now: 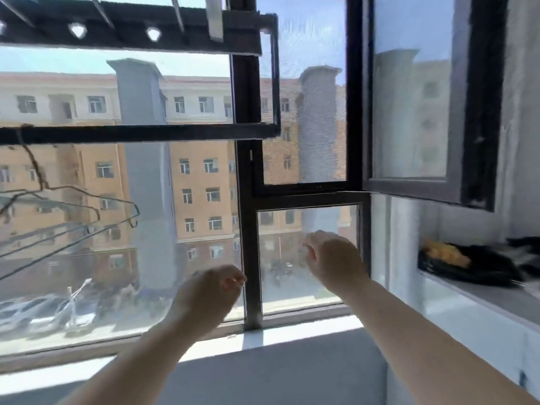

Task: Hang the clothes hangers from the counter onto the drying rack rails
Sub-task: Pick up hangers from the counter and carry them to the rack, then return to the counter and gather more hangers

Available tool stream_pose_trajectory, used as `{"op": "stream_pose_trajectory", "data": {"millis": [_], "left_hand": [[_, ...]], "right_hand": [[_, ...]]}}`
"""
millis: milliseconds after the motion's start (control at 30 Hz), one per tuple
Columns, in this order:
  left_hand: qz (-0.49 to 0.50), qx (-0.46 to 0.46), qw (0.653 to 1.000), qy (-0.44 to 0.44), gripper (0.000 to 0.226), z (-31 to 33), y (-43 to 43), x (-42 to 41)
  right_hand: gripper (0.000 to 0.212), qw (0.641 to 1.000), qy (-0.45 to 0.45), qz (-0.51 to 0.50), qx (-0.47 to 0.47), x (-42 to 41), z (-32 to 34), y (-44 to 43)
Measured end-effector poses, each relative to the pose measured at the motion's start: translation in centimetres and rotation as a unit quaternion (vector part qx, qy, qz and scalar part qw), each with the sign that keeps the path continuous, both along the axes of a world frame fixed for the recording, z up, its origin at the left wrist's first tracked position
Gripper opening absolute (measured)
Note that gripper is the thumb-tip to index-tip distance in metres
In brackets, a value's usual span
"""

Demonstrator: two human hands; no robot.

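Both forearms reach out from the bottom of the head view, bare, with the hands up in front of the window glass. Left hand [209, 290] sits lower and nearer, seen from the back, with the fingers loosely curled and nothing in them. Right hand [333, 258] is a bit higher and further out, fingers relaxed and slightly bent, and it's empty too. The two hands are apart, with the dark window post showing between them.

Up and well to the left of the left hand, a bunch of thin wire hangers [87, 206] dangles, pretty blurry. Their hooks seem to go up to the lower rail [146, 133] of the drying rack, a dark bar running across above both hands. The upper rail [131, 39] is higher still, near the top edge.

Off to the right of the right hand, at about the same height, the counter [502, 302] carries a dark heap [482, 270] with something yellow on it, too smeared to tell what it is. Above that, an open window sash [409, 112] swings inward over the right hand's side. Neither hand touches anything.
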State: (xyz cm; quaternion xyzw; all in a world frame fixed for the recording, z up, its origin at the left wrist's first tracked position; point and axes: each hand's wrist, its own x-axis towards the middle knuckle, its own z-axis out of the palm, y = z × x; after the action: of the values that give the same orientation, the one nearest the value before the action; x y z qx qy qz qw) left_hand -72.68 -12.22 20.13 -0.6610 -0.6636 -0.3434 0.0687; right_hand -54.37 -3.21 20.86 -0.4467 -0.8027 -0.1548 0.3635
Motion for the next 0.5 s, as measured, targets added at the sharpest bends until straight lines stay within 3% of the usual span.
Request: {"op": "stream_pose_trajectory", "data": {"millis": [133,333,500], "left_hand": [[-0.042,-0.028,0.999,-0.02,0.019,-2.1,3.3,8.0],[-0.132,-0.049,0.986,-0.084,0.018,-4.8,9.4,22.0],[-0.219,-0.102,0.967,-0.081,0.034,-8.3,13.8,33.8]], "right_hand": [[0.028,0.992,0.049,-0.082,-0.085,10.8,-3.5,2.3],[0.026,0.964,0.026,-0.217,-0.148,28.6,-7.7,4.9],[0.021,0.92,0.014,-0.353,-0.168,43.3,-11.1,4.5]]}}
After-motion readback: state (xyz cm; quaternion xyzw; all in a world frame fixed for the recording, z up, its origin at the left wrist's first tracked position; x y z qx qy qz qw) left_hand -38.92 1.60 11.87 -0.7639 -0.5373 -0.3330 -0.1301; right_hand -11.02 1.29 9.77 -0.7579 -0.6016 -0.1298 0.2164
